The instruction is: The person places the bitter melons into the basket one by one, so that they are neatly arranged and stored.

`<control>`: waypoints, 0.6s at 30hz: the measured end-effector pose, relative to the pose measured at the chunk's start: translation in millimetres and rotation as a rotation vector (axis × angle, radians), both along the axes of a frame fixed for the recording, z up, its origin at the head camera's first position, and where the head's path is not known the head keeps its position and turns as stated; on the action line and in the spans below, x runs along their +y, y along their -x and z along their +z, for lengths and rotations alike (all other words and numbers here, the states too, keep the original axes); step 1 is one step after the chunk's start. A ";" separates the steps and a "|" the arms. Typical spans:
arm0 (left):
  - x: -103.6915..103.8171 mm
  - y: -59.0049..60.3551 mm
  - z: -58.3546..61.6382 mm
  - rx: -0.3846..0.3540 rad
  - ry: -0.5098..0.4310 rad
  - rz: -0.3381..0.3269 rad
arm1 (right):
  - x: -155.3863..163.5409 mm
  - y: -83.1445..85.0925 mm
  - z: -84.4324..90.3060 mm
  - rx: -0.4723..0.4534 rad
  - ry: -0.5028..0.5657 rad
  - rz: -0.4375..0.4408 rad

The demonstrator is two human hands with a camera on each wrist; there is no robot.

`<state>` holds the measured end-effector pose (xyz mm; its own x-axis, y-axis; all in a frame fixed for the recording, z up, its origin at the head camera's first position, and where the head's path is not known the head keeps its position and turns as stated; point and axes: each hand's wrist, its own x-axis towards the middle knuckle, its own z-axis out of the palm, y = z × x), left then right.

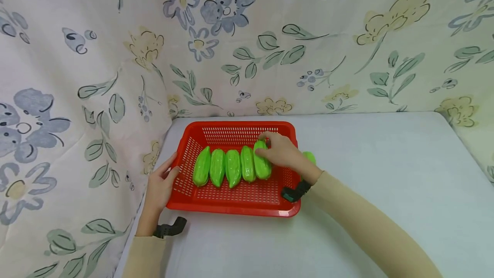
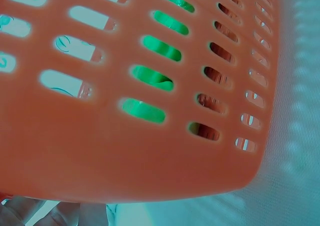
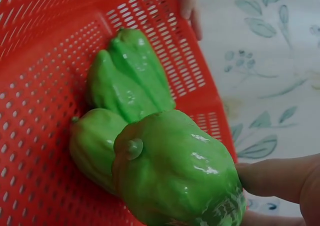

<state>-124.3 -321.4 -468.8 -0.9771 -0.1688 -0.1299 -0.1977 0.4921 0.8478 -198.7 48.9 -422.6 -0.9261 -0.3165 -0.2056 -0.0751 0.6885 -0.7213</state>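
Note:
A red perforated plastic basket [image 1: 231,210] stands on the table with several glossy, ridged, elongated green vegetables [image 1: 233,168] side by side in it. My right hand [image 1: 280,151] reaches over the basket's right side and holds the rightmost green vegetable [image 1: 262,164] by its upper part. In the right wrist view, the thumb lies against this held vegetable [image 3: 175,168], whose short stem end faces the camera. My left hand [image 1: 160,185] grips the rim at the basket's left side. Its fingers [image 2: 60,215] show only partly in the left wrist view, past the basket wall [image 2: 100,151].
Another green vegetable [image 1: 309,157] lies on the table just right of the basket, partly hidden by the right forearm. The white table [image 1: 378,170] extends to the right. A floral cloth [image 1: 270,46] hangs behind and along the left.

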 end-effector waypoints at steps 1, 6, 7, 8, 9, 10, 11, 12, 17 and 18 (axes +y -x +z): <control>-0.1 -0.1 0.0 -0.001 -0.001 0.001 | -1.8 1.2 -2.4 -0.008 -0.010 0.001; -0.8 -0.2 0.3 -0.001 -0.001 -0.003 | -9.1 5.4 -11.6 -0.021 -0.055 0.020; -0.9 -0.3 0.4 -0.002 -0.003 -0.004 | -10.2 5.8 -12.4 -0.023 -0.062 0.022; -1.0 -0.5 0.5 -0.003 -0.005 -0.005 | -11.4 6.5 -13.5 -0.025 -0.072 0.027; -1.1 -0.6 0.4 -0.004 -0.007 -0.005 | -12.5 7.1 -13.9 -0.026 -0.085 0.031; -1.2 -0.6 0.4 -0.005 -0.009 -0.005 | -13.6 7.8 -14.4 -0.027 -0.097 0.035; -1.1 -0.7 0.4 -0.005 -0.009 -0.005 | -14.8 8.3 -14.9 -0.031 -0.111 0.039; -1.1 -0.8 0.3 -0.003 -0.010 -0.004 | -15.9 9.1 -15.4 -0.033 -0.124 0.043; -0.4 -0.9 0.5 -0.004 -0.012 -0.001 | -19.4 12.6 -18.7 -0.079 -0.173 0.037; -0.2 -1.0 0.6 -0.004 -0.012 -0.001 | -19.8 13.3 -19.6 -0.091 -0.175 0.038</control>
<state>-123.3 -321.6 -468.2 -0.9767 -0.1661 -0.1361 -0.2008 0.4824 0.8526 -212.0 29.0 -442.2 -0.8890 -0.3029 -0.3434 -0.0432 0.8021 -0.5956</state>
